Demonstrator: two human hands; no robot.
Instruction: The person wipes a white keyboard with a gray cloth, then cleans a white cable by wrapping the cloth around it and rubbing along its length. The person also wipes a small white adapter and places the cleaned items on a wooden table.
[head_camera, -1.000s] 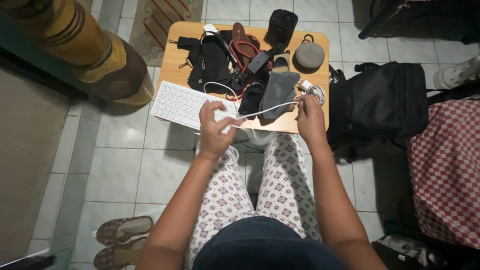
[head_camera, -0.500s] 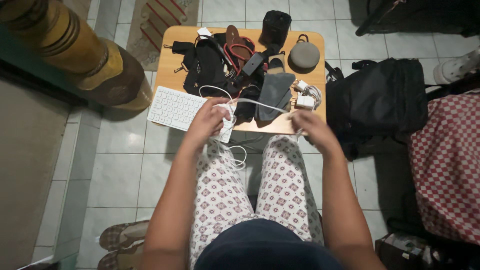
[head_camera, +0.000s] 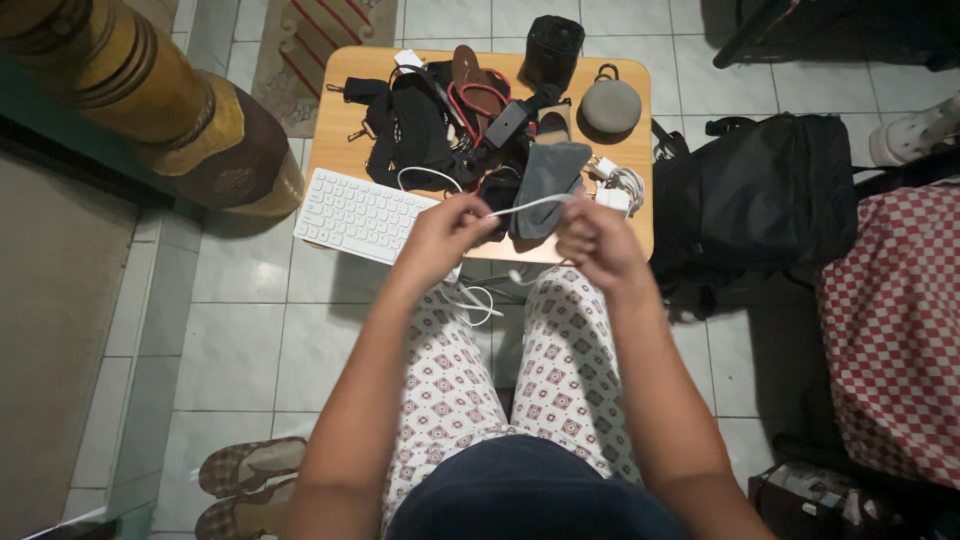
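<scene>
White cable (head_camera: 528, 205) stretched between two hands above the near edge of a small wooden table (head_camera: 345, 75), seen from overhead. The left hand (head_camera: 442, 232) pinches one end and the right hand (head_camera: 592, 240) pinches the other, both closed on it; more cable loops hang over the patterned trousers (head_camera: 560, 370). The floor is pale tile. At far left stands a large brown and gold vase (head_camera: 150, 110), with a pair of sandals (head_camera: 245, 485) near the bottom. On the table, left to right, lie a white keyboard (head_camera: 355, 213), a heap of black straps and cords (head_camera: 420, 130), a grey pouch (head_camera: 550, 180), a round grey speaker (head_camera: 611, 105) and a white charger (head_camera: 618, 188). A black backpack (head_camera: 760, 195) sits just beside the table, then a red checked cloth (head_camera: 895, 320).
</scene>
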